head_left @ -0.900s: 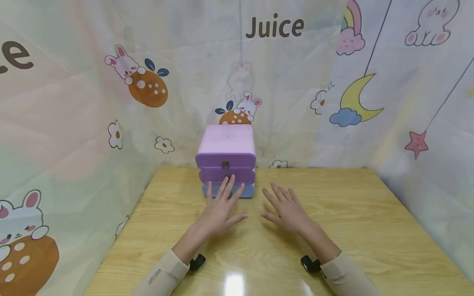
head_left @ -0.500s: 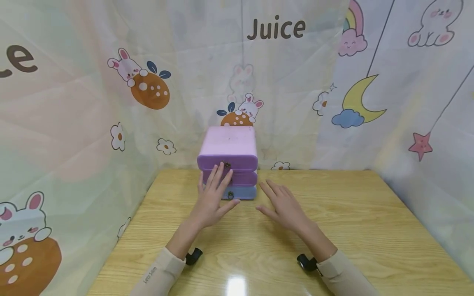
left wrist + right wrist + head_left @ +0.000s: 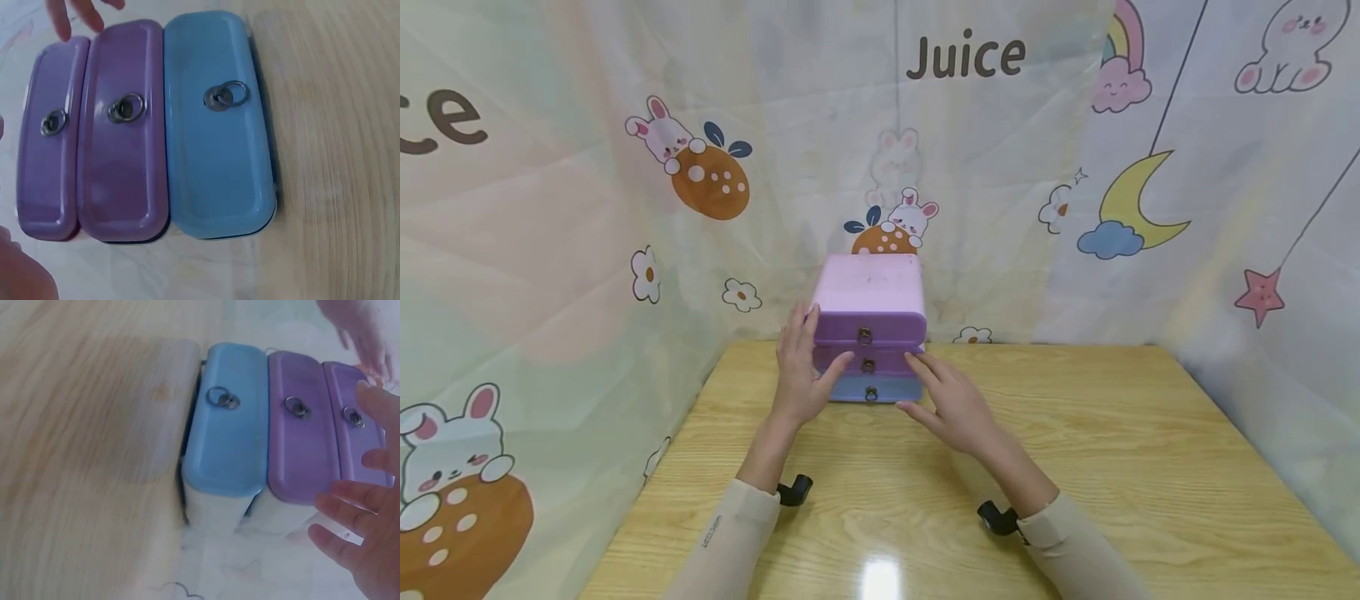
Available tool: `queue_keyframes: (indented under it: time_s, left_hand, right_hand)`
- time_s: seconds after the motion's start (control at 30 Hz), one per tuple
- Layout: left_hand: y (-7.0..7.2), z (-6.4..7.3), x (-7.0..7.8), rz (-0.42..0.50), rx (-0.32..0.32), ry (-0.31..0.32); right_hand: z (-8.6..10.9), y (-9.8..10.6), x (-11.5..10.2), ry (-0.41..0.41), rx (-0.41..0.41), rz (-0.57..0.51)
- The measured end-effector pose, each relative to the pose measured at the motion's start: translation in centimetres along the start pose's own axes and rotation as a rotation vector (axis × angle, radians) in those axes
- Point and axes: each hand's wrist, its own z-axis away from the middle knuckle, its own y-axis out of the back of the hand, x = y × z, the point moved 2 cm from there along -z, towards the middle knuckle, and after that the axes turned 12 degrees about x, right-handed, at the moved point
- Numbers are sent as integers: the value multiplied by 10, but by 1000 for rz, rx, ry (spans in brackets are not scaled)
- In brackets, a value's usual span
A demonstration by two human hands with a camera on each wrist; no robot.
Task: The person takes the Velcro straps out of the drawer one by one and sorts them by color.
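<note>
One cabinet [image 3: 868, 283] holds two purple drawers [image 3: 895, 327] and, beneath them, one blue drawer [image 3: 895, 388]; three rings [image 3: 865, 335], one per drawer. One left hand [image 3: 797, 379] at the cabinet's left, one right hand [image 3: 958, 408] near its right side. In front of the cabinet, two sleeves [image 3: 730, 533] and two black pieces [image 3: 997, 518]. Under it, one table [image 3: 1112, 433].

Wood-grain worktop [image 3: 1112, 450] is bearing a drawer unit [image 3: 868, 283]

The pale yellow-brown surface is showing grain running from side to side in the head view. The drawer unit is standing upright near the back edge, left of the middle. Its blue drawer [image 3: 897, 388] is sitting lowest, next to the surface, and two purple drawers [image 3: 897, 328] are rising above it. A bright patch of light [image 3: 880, 577] is gleaming on the near part; in the right wrist view, a pale reflection [image 3: 147, 406] is showing beside the unit.
</note>
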Motion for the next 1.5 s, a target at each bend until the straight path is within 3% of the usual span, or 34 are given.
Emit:
queue_keyframes:
  time_s: [0.13, 0.23, 0.5, 0.77, 1.03, 1.5]
  left_hand:
    - [-3, -3, -11, 61, 25, 151]
    - [-4, -4, -14, 98, 22, 229]
    - [-10, -7, -14, 205, 20, 304]
    - [-15, -9, -17, 369, 7, 433]
    - [-16, -18, -19, 363, -2, 489]
    - [-16, -21, -24, 457, -49, 508]
  right_hand:
    - [-7, -3, -7, 9, 5, -15]
    - [-10, -5, -10, 7, -4, -15]
    - [-16, -11, -14, -6, 2, -24]
    - [-23, -18, -20, -15, 25, -68]
    - [-33, -25, -22, -78, 21, -121]
    - [-45, -36, -34, -132, -2, -185]
